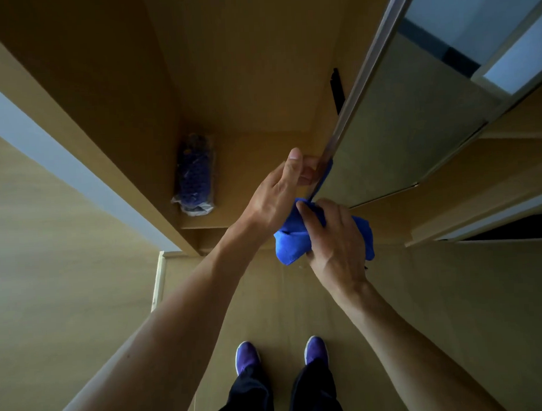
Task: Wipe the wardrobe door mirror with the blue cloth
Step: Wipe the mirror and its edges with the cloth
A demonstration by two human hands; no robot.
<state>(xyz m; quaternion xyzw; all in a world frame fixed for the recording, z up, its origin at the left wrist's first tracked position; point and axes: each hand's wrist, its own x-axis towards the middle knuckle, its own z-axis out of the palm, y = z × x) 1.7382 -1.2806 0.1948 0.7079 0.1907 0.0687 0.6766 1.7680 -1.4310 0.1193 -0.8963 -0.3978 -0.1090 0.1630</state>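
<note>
Wiping looks about to begin: at frame centre the left grip [281,189] clasps the door [356,89] edge, and the right grip [333,236] clutches the bunched cloth [291,241] just below. Next, the cloth must press onto the mirror [399,122], upper right.

Blue cloth [291,241]: bright, soft, bunched into a wad. My right hand [336,236] grips it, folds spilling out on both sides of my fist. It sits at the lower near corner of the wardrobe door mirror [400,131], touching the frame edge. A thin blue strip runs up that edge; cloth or its reflection, can't tell.

Mirror: tall panel with a slim silver frame, on a door swung open and seen at a steep angle. It reflects tan wood panels and pale light. My left hand [278,192] curls round its near edge, thumb up.
</note>
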